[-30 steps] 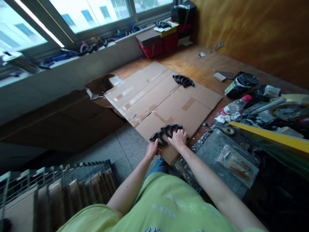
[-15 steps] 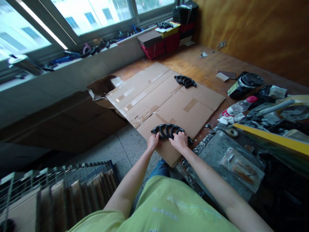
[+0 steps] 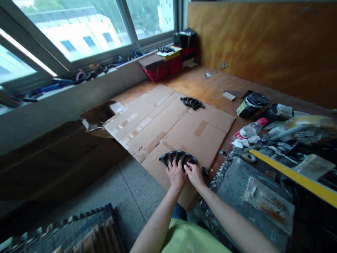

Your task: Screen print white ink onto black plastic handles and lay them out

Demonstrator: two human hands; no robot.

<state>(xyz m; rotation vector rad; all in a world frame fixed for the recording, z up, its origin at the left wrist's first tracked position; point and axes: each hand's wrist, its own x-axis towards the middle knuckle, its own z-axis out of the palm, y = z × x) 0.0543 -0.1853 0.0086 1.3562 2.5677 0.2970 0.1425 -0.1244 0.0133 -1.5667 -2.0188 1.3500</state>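
Near the front of a flattened cardboard sheet (image 3: pixel 163 105), several black curved pieces (image 3: pixel 179 154) lie side by side in a fan. My left hand (image 3: pixel 176 175) rests on their near ends with its fingers stretched out and spread. Close beside it, my right hand (image 3: pixel 194 175) pinches the near part of a black curved piece at the fan's right side; its fingers partly hide that piece. A small separate black piece (image 3: pixel 205 172) lies just right of my right wrist. Farther back on the cardboard sits a second fan of similar black pieces (image 3: pixel 192 102).
On the right stand a paint-stained black tub (image 3: pixel 253 104), a bottle with a pink cap (image 3: pixel 249 129) and a tape roll (image 3: pixel 248 157). A yellow-edged bar (image 3: pixel 295 177) crosses the cluttered bench. Red boxes (image 3: pixel 163 68) stand at the back; a wire rack (image 3: pixel 86 232) is low left.
My left hand has moved right from the fan's left end onto its middle, spreading its fingers. My right hand has shifted slightly along the fan. The camera view has tilted upward.
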